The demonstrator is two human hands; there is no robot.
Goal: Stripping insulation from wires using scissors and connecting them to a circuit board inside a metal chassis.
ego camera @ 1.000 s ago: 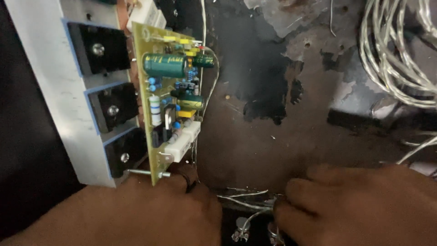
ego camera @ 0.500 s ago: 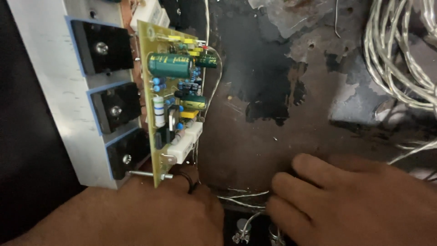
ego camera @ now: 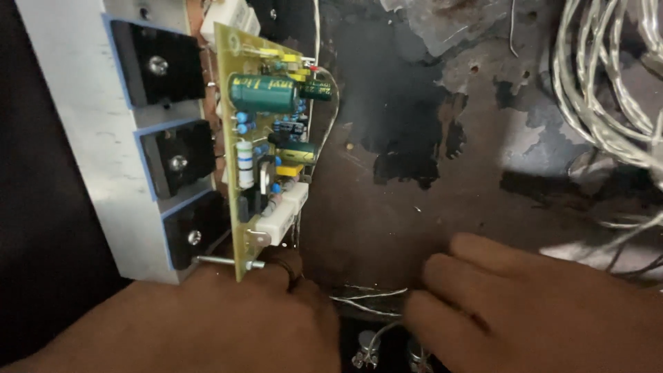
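**Operator:** Two hands fill the bottom of my view. My left hand point(ego camera: 207, 321) sits at the lower end of the yellow-green circuit board point(ego camera: 266, 145), which stands on edge against the grey metal heat-sink block point(ego camera: 83, 131). A dark ring shows on one finger, pressed up by the board's bottom corner, just beside the small steel screw post point(ego camera: 224, 262).

**Observer:** Is that hand gripping the board?

**Operator:** I cannot tell. The knuckles face me and the fingers curl away underneath, so whether they clamp anything is hidden. The wrist is cut off by the frame edge.

**Observer:** And the right one?

**Operator:** My right hand point(ego camera: 532, 311) lies low on the right, fingers bent and pointing left toward the thin silver-white wires point(ego camera: 369, 298) that run between the two hands. The fingertips are blurred and sit over the wire ends; touching or pinching, I cannot make out.

**Observer:** What is below those wires?

**Operator:** Small shiny metal terminals point(ego camera: 366, 352) at the very bottom edge, half cropped and out of focus.

**Observer:** What about the board itself?

**Operator:** It carries a large green cylindrical capacitor point(ego camera: 262, 93) near the top and a white rectangular block resistor point(ego camera: 283, 214) lower down. Three black square transistors point(ego camera: 176, 155) are screwed to the heat sink behind it. Everything rests on a worn, dark, patchy work surface point(ego camera: 414, 207). A bundle of clear-sheathed silvery cables point(ego camera: 608, 103) loops at the top right, cut off by the frame.
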